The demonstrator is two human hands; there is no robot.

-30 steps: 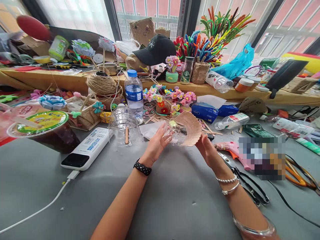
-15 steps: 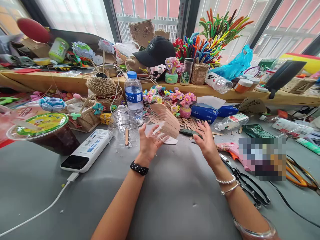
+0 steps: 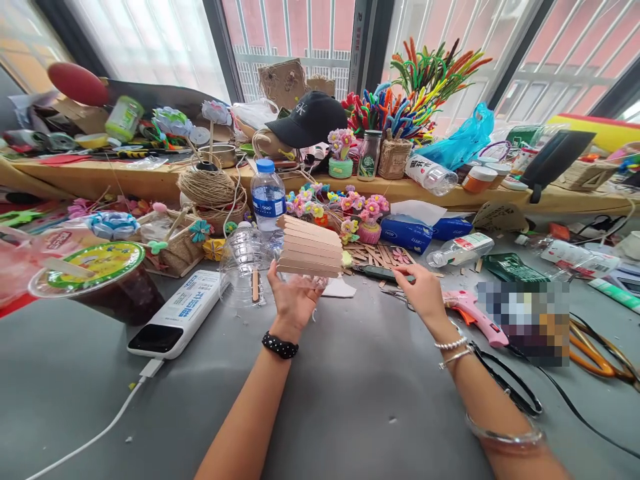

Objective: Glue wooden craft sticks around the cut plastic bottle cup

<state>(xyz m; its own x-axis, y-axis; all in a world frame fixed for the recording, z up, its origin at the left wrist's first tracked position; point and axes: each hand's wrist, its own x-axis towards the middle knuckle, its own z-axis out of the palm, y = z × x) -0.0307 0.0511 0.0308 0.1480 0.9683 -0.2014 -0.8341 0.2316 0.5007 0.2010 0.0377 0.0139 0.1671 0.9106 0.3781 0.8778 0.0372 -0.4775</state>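
Observation:
My left hand is closed around a clear plastic piece with flat wooden craft sticks lined side by side over its outside. The stick-covered piece is held up on its side above the table; its inside is hidden. My right hand pinches the right end of a dark, slim utility knife lying at the loose craft sticks. Scissors lie just below those fingers, partly hidden. A pink glue gun is to the right of my right hand.
A cut clear bottle with one stick on it and a water bottle stand left of centre. Further left are a white power bank and a drink cup. Tissue packs lie behind; orange-handled scissors lie right.
The stick-covered piece has turned and shifted left in my left hand, showing its sticks side-on. My right hand has gone from spread fingers to a pinch on the utility knife.

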